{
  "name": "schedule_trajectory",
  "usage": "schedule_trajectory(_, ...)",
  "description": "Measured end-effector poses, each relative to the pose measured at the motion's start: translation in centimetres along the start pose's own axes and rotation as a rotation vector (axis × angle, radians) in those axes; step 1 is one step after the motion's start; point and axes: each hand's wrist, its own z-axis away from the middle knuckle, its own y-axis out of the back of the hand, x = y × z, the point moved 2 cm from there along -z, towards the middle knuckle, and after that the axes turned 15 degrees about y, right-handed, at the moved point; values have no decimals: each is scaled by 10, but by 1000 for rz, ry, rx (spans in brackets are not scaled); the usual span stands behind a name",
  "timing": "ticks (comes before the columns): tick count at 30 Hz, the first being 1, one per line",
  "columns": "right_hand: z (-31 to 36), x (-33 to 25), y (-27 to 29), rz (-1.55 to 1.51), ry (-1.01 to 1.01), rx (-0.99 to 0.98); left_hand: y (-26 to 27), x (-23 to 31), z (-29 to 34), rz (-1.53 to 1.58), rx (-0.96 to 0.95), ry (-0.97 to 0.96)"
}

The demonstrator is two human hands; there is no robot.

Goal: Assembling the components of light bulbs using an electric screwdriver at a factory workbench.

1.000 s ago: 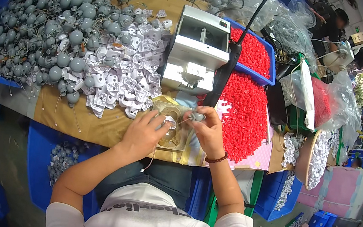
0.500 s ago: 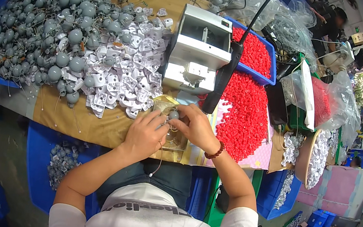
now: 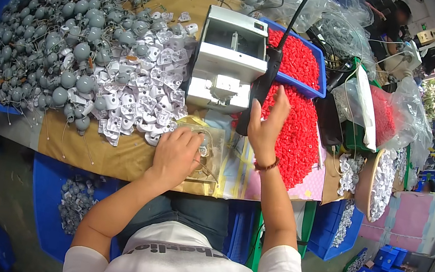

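Observation:
My left hand [image 3: 177, 153] is closed, its fingertips pressed on a small grey round part [image 3: 205, 141] that its fingers partly hide. That part sits in a flat clear fixture [image 3: 215, 155] at the table's front edge, and a thin cord trails from it to the lower right. My right hand [image 3: 269, 124] is raised, thumb and fingers apart with nothing between them. It is just right of an upright black stick-shaped tool [image 3: 261, 89] with a thin dark rod or cable rising from its top. Whether the hand touches the tool I cannot tell.
A white machine [image 3: 227, 64] stands behind the fixture. Grey balls with cords [image 3: 63, 40] and white plastic pieces [image 3: 148, 89] are heaped left. Small red pieces [image 3: 290, 141] lie right, below a blue tray [image 3: 320, 89] of more. Blue bins [image 3: 45, 195] stand under the table.
My right hand has left the grey part and moved up and right, opening beside the black tool. My left hand stays at the fixture. The whole view has shifted slightly.

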Motion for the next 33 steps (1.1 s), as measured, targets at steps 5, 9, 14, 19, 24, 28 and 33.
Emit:
schedule_trajectory(5, -10, 5, -10, -451, -355, 30, -2, -2, 3, 17, 0, 23)
schedule_trajectory(9, -50, -41, 20, -612, -49, 437, -4, -3, 1, 45, 8, 21)
schedule_trajectory(14, -118, -81, 22, -1004, -132, 306, -5, -5, -1, 63, 48, 17)
schedule_trajectory(19, -138, -81, -13, -1016, -178, 235, -7, -3, 1, 46, 70, 26)
schedule_trajectory(24, -133, -74, -33, -902, -357, 4, -4, -3, 3, 20, 64, 16)
schedule_trajectory(28, -100, -92, -15, -888, -352, -72, -9, -5, 3, 35, 88, 12)
schedule_trajectory(33, -57, -116, 6, -901, -269, -140, -6, -6, 4, 32, 85, 8)
